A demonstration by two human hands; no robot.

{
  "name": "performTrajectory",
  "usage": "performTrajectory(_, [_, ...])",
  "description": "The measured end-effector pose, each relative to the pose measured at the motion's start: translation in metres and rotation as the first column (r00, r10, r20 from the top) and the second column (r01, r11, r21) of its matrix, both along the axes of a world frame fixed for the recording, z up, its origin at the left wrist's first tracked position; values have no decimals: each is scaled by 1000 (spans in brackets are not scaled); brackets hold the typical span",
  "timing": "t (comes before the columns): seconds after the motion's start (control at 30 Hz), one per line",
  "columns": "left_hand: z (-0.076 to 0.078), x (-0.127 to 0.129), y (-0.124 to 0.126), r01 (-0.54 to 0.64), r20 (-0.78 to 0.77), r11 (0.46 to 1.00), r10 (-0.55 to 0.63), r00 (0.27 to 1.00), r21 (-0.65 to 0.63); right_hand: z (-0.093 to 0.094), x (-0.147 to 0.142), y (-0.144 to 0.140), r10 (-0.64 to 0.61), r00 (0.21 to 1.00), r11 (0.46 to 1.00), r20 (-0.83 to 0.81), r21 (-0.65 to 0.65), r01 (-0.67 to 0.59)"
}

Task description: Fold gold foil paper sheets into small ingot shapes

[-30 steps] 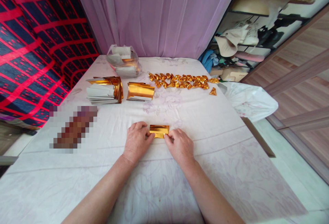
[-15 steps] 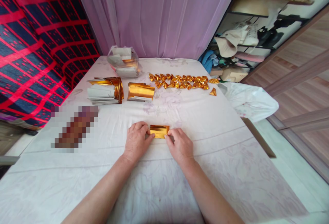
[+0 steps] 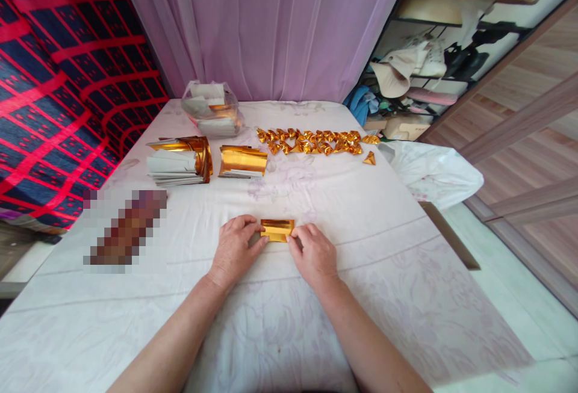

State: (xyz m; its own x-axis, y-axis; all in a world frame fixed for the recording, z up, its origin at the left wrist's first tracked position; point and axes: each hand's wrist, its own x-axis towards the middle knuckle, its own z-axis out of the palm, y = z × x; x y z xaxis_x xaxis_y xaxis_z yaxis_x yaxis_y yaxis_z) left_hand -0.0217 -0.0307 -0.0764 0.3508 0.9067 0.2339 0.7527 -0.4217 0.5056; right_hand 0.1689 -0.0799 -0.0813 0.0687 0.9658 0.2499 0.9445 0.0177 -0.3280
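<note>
A folded strip of gold foil paper (image 3: 277, 229) lies on the white table cover (image 3: 370, 212) in front of me. My left hand (image 3: 235, 249) pinches its left end and my right hand (image 3: 313, 253) pinches its right end, both pressing it flat against the cloth. Farther back lies a double row of small folded gold pieces (image 3: 316, 141), with one single piece (image 3: 369, 159) apart at the right. Two stacks of gold sheets (image 3: 242, 161) (image 3: 179, 159) sit at the back left.
A clear plastic bag of paper (image 3: 209, 108) stands near the purple curtain (image 3: 262, 26). A blurred patch (image 3: 124, 230) lies at the left. A red-and-blue patterned fabric (image 3: 54, 80) hangs at the left, cluttered shelves (image 3: 419, 74) at the right. The table's right edge drops to a pale floor.
Both hands stay on the gold strip, their fingers shifting slightly along its ends. The view has drifted a little to the right.
</note>
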Motion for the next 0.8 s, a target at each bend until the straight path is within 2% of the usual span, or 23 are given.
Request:
performTrajectory(0.5, [8, 11, -4, -97, -73, 994, 94, 993, -46, 2, -1, 0, -3, 1000, 1000, 24, -23, 3])
performTrajectory(0.8, [7, 11, -6, -98, -68, 995, 96, 993, -35, 3, -5, 0, -39, 998, 999, 44, -2, 39])
